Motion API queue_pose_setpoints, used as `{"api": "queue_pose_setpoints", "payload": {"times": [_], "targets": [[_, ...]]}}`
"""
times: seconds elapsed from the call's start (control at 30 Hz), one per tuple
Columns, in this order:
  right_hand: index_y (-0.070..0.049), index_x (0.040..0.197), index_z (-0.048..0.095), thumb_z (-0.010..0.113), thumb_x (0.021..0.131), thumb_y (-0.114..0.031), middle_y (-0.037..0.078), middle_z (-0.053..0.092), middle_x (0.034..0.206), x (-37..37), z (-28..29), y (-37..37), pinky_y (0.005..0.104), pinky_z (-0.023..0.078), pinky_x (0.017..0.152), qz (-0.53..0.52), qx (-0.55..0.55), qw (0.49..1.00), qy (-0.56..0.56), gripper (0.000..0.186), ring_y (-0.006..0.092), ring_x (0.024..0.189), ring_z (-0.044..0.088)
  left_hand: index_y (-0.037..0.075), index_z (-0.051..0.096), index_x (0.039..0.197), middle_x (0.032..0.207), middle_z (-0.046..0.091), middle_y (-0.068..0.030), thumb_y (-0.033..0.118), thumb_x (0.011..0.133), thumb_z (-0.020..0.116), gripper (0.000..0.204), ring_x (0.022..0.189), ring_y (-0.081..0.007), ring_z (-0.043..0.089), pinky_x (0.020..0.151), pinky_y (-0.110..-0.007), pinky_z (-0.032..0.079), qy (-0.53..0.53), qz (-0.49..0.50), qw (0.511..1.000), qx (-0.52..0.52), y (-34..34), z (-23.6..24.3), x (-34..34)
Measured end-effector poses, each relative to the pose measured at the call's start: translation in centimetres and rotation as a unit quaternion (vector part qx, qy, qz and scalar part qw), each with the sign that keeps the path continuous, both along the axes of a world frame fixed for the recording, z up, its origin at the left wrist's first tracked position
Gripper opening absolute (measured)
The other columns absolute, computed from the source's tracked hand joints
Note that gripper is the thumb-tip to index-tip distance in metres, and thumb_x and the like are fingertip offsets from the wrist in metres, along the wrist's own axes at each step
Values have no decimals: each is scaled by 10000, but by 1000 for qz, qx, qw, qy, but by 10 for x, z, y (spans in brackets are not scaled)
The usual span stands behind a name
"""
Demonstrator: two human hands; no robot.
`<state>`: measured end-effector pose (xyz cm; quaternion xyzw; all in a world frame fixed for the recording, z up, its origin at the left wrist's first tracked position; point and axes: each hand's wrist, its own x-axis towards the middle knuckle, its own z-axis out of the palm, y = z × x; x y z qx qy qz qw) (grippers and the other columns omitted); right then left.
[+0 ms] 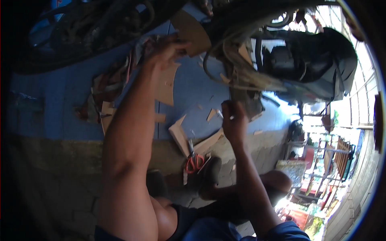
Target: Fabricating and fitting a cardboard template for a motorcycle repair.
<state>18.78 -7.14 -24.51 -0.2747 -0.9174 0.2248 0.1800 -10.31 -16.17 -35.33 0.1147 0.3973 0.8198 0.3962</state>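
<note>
My left hand [169, 51] reaches far forward, its fingers closed on the edge of a brown piece of cardboard [192, 33]. Below that hand another cardboard piece [165, 85] lies on the blue surface [193, 86]. My right hand [235, 122] is lower and to the right, its fingers curled in; something small and pale shows at them, too unclear to name. Between my arms, a pair of scissors with red handles [194, 162] rests at the near edge, beside an angled cardboard strip [179, 138].
Dark machine parts, possibly a motorcycle, [100, 28] loom at the far left. A black bulky object [317, 64] stands at the right behind blurred pale cables [249, 76]. Cloth scraps [108, 86] lie left of my left arm. A stone ledge [68, 154] borders the blue surface.
</note>
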Motion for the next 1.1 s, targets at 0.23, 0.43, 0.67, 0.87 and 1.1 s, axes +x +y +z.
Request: {"api": "queue_pose_setpoints", "payload": {"times": [0.23, 0.43, 0.67, 0.87, 1.1], "targets": [[6, 1127, 506, 704, 829, -364, 282, 568, 1155, 214, -170, -66, 525, 462, 901, -117, -151, 942, -275, 515, 471, 1072, 555, 62, 527, 1301, 1168, 629, -60, 78, 815, 728, 526, 1109, -210, 597, 881, -366, 527, 79, -69, 985, -136, -41, 26, 27], [12, 1128, 456, 713, 792, -452, 252, 567, 1150, 208, -162, -91, 488, 479, 896, -155, -144, 918, -335, 628, 410, 1087, 567, 130, 524, 1272, 1113, 637, -34, 69, 763, 763, 566, 1030, -196, 609, 815, -366, 502, 66, -236, 928, -281, -98, 25, 35], [17, 1056, 535, 694, 798, -294, 261, 645, 1022, 218, -140, -110, 482, 507, 826, -176, -251, 914, -267, 434, 413, 997, 631, 93, 597, 1137, 1027, 658, -29, 119, 756, 789, 427, 952, -173, 625, 742, -344, 497, 60, -252, 929, -264, -83, 36, 52], [2, 1109, 518, 667, 822, -285, 233, 663, 929, 171, -86, -131, 500, 507, 770, -140, -348, 924, -70, 433, 432, 887, 653, 85, 591, 1154, 1047, 666, -46, 83, 800, 751, 388, 977, -205, 647, 807, -375, 533, 45, -177, 958, -220, -81, 50, 59], [26, 928, 609, 741, 775, -575, 165, 627, 707, 54, -63, -120, 397, 483, 615, -67, -404, 911, 40, 634, 279, 650, 633, 46, 558, 1229, 1106, 671, -77, 86, 844, 694, 410, 1004, -230, 671, 822, -389, 572, 60, -157, 965, -203, -92, 48, 52]]}}
